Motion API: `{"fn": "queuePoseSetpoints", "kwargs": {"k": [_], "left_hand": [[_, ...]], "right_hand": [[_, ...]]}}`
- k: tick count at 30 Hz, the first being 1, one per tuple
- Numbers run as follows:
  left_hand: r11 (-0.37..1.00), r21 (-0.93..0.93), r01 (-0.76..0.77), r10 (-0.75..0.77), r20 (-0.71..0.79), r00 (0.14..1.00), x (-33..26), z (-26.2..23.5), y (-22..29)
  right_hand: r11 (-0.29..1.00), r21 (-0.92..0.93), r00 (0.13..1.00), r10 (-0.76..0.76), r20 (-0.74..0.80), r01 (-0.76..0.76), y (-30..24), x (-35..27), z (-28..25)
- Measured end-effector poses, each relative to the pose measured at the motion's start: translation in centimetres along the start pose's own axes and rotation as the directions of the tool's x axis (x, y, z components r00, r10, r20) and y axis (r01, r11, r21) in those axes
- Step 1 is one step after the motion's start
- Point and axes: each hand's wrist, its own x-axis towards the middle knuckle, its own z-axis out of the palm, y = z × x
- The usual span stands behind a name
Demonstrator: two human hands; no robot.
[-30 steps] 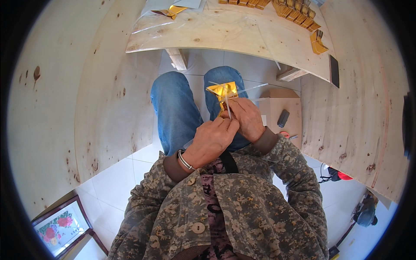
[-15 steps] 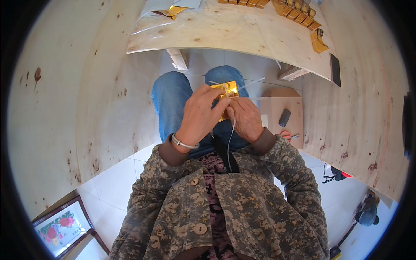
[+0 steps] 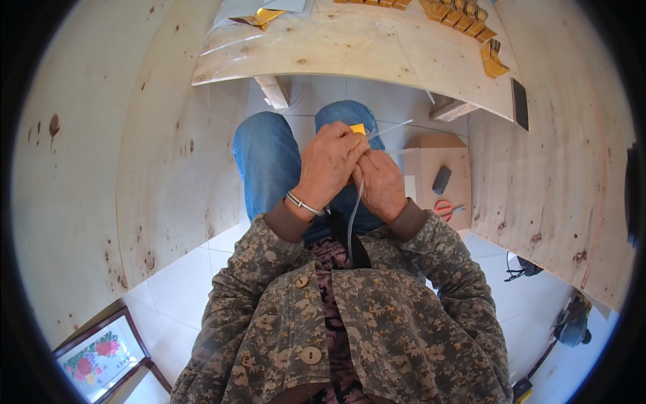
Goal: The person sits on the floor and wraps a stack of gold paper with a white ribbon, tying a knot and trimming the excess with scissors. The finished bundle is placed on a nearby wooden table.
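Note:
Over my knees, my two hands meet around a small shiny gold foil piece [image 3: 358, 128]; only its upper corner shows past the fingers. My left hand [image 3: 330, 160] wraps over the foil from the left, a bangle on its wrist. Pressed against it, my right hand [image 3: 381, 183] is closed on a thin whitish strip [image 3: 354, 214], which hangs down toward my jacket. Another pale strip [image 3: 393, 128] sticks out to the upper right of the foil. The fingertips and most of the foil are hidden.
A wooden table [image 3: 316, 50] ahead carries rows of gold folded pieces [image 3: 464, 27], a single one [image 3: 493, 59] and gold foil sheeting [image 3: 259, 18]. Low on the right, a cardboard box [image 3: 457, 158] bears a dark block [image 3: 441, 180] and red-handled scissors [image 3: 445, 210]. Wooden boards flank both sides.
My left hand has turned and closed over the gold piece, covering most of what showed before. The right hand stays beside it, and the hanging strip has shifted slightly left.

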Motion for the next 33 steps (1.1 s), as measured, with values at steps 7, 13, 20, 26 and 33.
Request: {"fn": "queuePoseSetpoints", "kwargs": {"k": [7, 13, 20, 26, 33], "left_hand": [[0.992, 0.098, -0.082, 0.090, -0.081, 0.993, -0.2, 0.9, -0.7], [0.987, 0.147, -0.061, 0.070, -0.058, 0.996, -0.1, 0.7, -1.3], [0.968, 0.224, -0.117, 0.124, -0.019, 0.992, -0.1, 0.8, -1.5], [0.955, 0.257, -0.149, 0.160, -0.019, 0.987, -0.2, 0.8, -1.4], [0.942, 0.295, -0.162, 0.172, -0.007, 0.985, -0.3, 0.9, -1.5]], "right_hand": [[0.997, 0.039, 0.992, 0.065, -0.111, -0.061, -0.4, -0.6, 0.2], [0.976, 0.171, 0.972, 0.161, -0.171, -0.132, -1.2, -1.9, 0.3], [0.957, 0.249, 0.939, 0.214, -0.269, -0.147, -1.3, -3.4, 0.9], [0.978, 0.179, 0.949, 0.154, -0.275, -0.107, -1.2, -4.2, 0.2], [0.988, 0.152, 0.948, 0.065, -0.311, -0.017, -1.3, -4.5, -0.2]]}}
